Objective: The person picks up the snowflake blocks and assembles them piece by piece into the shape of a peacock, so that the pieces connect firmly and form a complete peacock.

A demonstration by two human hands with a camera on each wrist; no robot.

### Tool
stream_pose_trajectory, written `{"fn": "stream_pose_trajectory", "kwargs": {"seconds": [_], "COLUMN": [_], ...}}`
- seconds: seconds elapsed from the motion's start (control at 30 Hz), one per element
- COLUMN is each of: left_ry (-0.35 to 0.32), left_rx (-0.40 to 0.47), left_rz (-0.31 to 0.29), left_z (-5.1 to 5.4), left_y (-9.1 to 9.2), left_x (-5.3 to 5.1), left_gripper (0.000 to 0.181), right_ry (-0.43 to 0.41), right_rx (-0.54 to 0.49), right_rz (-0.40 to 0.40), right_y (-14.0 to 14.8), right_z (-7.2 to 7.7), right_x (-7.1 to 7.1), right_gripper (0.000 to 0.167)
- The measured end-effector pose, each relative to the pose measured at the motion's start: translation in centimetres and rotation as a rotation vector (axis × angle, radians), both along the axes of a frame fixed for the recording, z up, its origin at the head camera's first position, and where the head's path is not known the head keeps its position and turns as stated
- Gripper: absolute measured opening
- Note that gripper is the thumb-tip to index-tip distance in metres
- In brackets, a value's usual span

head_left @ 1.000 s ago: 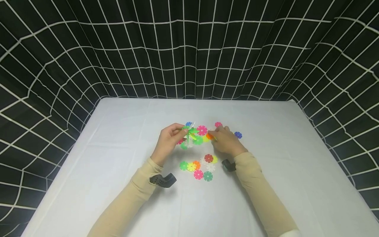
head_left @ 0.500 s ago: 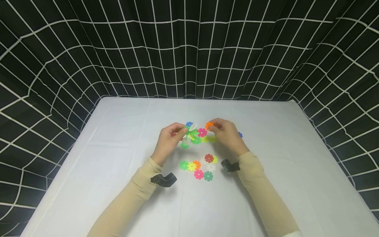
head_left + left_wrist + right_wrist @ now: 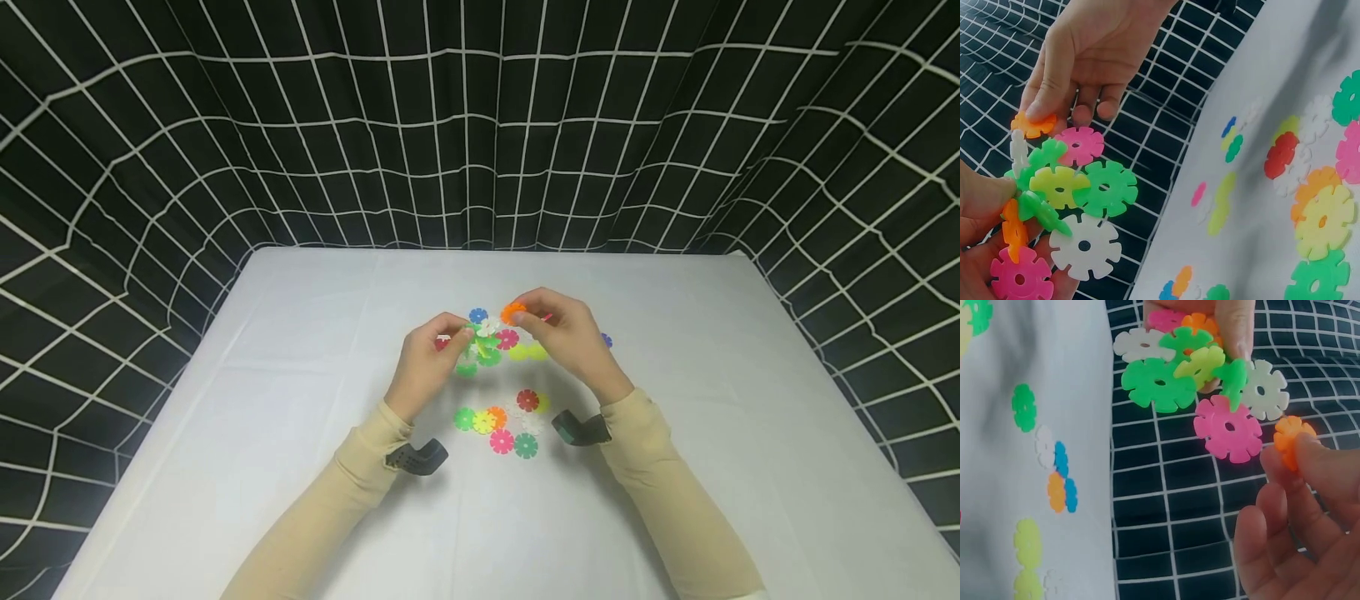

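Note:
A cluster of interlocked notched plastic discs (image 3: 1047,181), in green, yellow, white, pink and orange, is held up off the table. My left hand (image 3: 427,362) grips it at the left, thumb on a green disc. Between thumb and fingertip of my right hand (image 3: 573,337) is a single orange disc (image 3: 1286,439). In the right wrist view this orange disc is close beside the cluster's white disc (image 3: 1272,400); whether they touch I cannot tell. A pink disc (image 3: 1222,428) of the cluster hangs just below the white one. The right hand's other fingers are loosely bent.
Loose discs lie flat on the white-covered table (image 3: 360,292). In front of the hands is a group with a green disc (image 3: 464,419) and a pink disc (image 3: 502,442). Farther back are yellow discs (image 3: 536,352) and a blue disc (image 3: 477,315). A gridded black curtain (image 3: 495,142) surrounds the table.
My right hand has picked the orange disc up from the table and brought it left, up to the cluster. The left hand stays nearly in place, with the cluster turned slightly.

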State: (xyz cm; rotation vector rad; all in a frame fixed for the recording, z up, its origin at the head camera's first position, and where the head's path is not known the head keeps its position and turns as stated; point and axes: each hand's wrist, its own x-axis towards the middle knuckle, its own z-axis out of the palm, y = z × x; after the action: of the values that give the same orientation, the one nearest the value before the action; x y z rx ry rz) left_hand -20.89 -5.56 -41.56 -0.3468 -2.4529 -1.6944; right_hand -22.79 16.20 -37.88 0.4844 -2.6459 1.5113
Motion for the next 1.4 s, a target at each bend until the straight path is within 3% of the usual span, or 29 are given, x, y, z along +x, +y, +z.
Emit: {"fn": "stream_pose_trajectory", "kwargs": {"seconds": [0.23,0.6,0.8,1.03,1.13,1.23,1.3,1.4], "left_ry": [-0.013,-0.063,-0.054,-0.117,-0.151,-0.200,-0.223,-0.237], "left_rx": [-0.010,0.007,-0.038,-0.092,-0.008,0.170,0.290,0.426], "left_rz": [-0.004,0.050,-0.001,-0.098,-0.084,-0.060,-0.051,-0.037], "left_z": [0.0,-0.1,0.4,0.5,0.4,0.5,0.5,0.6], "left_y": [0.1,0.7,0.3,-0.1,-0.3,-0.5,-0.7,-0.9], "left_x": [0.1,0.1,0.1,-0.1,-0.3,-0.5,-0.7,-0.8], "left_gripper": [0.013,0.008,0.014,0.013,0.015,0.015,0.014,0.013], "right_ry": [0.018,0.038,0.038,0.025,-0.008,-0.080,-0.140,-0.201], "right_rx": [0.045,0.132,0.126,0.110,0.090,0.098,0.166,0.355], "right_rz": [0.030,0.008,-0.005,-0.003,-0.078,-0.112,-0.066,0.098], "right_y": [-0.3,-1.0,-0.8,-0.7,-0.3,0.2,0.4,0.2], "right_z": [0.0,-0.6,-0.4,-0.1,0.1,0.0,-0.3,-1.2], "right_x": [0.3,0.7,0.6,0.5,0.2,-0.2,-0.4,-0.6], "right_gripper": [0.018,0.018,0.022,0.032,0.034,0.031,0.030,0.029]}}
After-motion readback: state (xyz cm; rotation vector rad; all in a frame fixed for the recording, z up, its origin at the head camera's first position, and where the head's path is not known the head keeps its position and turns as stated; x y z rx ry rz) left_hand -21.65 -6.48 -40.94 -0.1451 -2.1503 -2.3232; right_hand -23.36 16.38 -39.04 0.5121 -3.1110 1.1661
